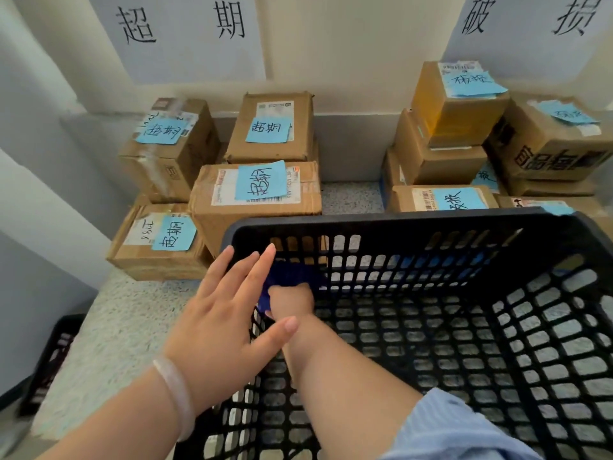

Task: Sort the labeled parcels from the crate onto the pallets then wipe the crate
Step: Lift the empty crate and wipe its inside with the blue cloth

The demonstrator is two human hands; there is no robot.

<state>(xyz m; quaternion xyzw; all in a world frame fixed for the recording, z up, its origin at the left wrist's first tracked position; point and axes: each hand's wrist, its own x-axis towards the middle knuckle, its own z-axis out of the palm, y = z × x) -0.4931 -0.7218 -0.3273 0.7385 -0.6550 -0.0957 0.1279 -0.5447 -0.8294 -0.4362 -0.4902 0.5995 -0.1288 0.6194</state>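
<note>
Against crate (pixel 381 224) corner, bunched cloth (pixel 292 277)

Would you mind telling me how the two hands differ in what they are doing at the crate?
The left hand lies open on the black crate's corner wall, holding nothing; the right hand is closed on a blue cloth. The left wears a pale bangle; the right shows a blue sleeve.

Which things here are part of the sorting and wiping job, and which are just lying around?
Job: black crate, blue cloth in right hand, left hand on crate wall, labeled parcels.
Lying about: wall signs, second black crate at left.
</note>
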